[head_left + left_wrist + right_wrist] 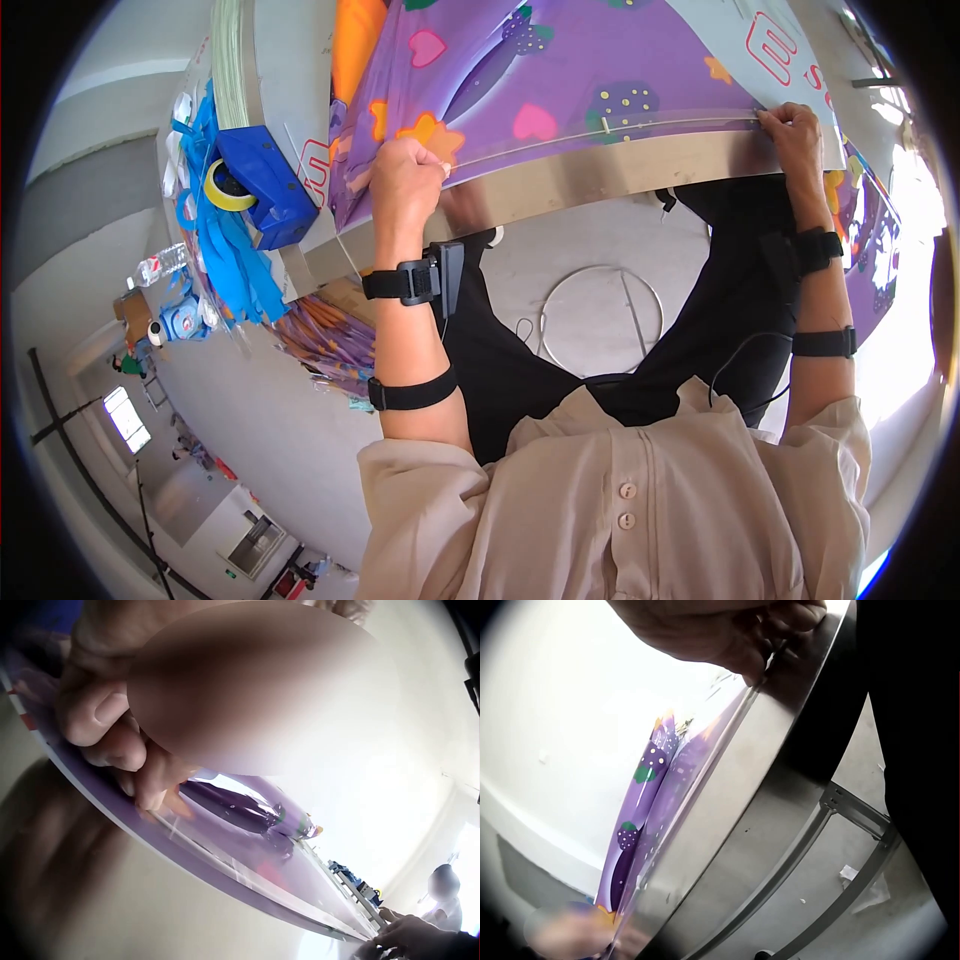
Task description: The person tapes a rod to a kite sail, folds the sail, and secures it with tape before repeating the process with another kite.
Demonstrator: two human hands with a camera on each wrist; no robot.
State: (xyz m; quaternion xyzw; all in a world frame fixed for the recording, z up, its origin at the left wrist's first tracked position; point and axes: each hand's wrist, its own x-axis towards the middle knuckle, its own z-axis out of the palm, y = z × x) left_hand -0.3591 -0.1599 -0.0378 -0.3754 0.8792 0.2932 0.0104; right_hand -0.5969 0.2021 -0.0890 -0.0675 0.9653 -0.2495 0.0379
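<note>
Purple plastic film (570, 75) printed with hearts, flowers and dotted fruit lies over a table with a shiny metal front edge (590, 178). A thin pale strip (560, 141) runs along the film's near border between both hands. My left hand (408, 185) pinches the left end of this border, thumb against curled fingers. At the other end my right hand (797, 140) pinches the strip close to the table's right corner. In the right wrist view, the right fingertips (756, 669) meet at the edge line. The left wrist view shows the left fingers (112, 739) curled at the film.
A blue tape dispenser (268, 190) with a yellow tape roll (222, 190) stands on the left, beside hanging blue strips (228, 245). Orange film (355, 45) lies behind my left hand. Under the table, a round metal hoop (543, 322) shows between my legs.
</note>
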